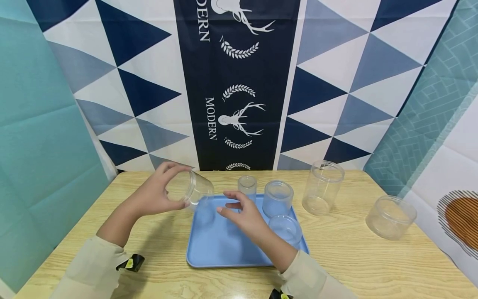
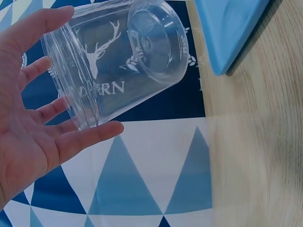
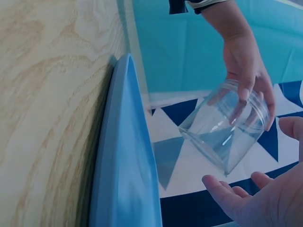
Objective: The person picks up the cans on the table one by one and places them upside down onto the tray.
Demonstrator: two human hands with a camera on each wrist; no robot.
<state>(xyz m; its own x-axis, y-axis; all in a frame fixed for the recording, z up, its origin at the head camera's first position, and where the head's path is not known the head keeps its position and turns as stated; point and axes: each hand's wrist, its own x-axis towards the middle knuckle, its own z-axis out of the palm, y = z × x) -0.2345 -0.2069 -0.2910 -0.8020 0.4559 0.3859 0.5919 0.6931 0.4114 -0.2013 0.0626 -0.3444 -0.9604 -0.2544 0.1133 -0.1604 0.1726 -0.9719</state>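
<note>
Pale wood tabletop [image 1: 347, 261] spans the lower frame. Left of centre, the left hand [image 1: 156, 192] grips a tilted clear jar [image 1: 202, 189] around its rim; the right hand [image 1: 244, 214], fingers parted and loosely bent, hangs near it over a blue tray [image 1: 213, 254]. Three clear containers [image 1: 278, 201], one partly hidden, seem to stand on the tray; a tall jar [image 1: 323, 191] and squat jar [image 1: 390, 220] stand at right.

Clear jar [image 1: 201, 187], light-blue tray [image 1: 220, 249], yellowish wood-grain worktop [image 1: 354, 257], cream sleeves [image 1: 93, 265].
The backdrop [image 1: 157, 58] shows navy, grey-blue and white triangles either side of a near-black band [image 1: 242, 74] with white stag heads [image 1: 225, 120], leaf sprays and lettering. The left hanging [image 1: 45, 145] is plain teal; the right hanging [image 1: 429, 104] is teal with paler brick-like lines, beside white bearing a brown disc [image 1: 463, 224] fringed in dark stripes.
</note>
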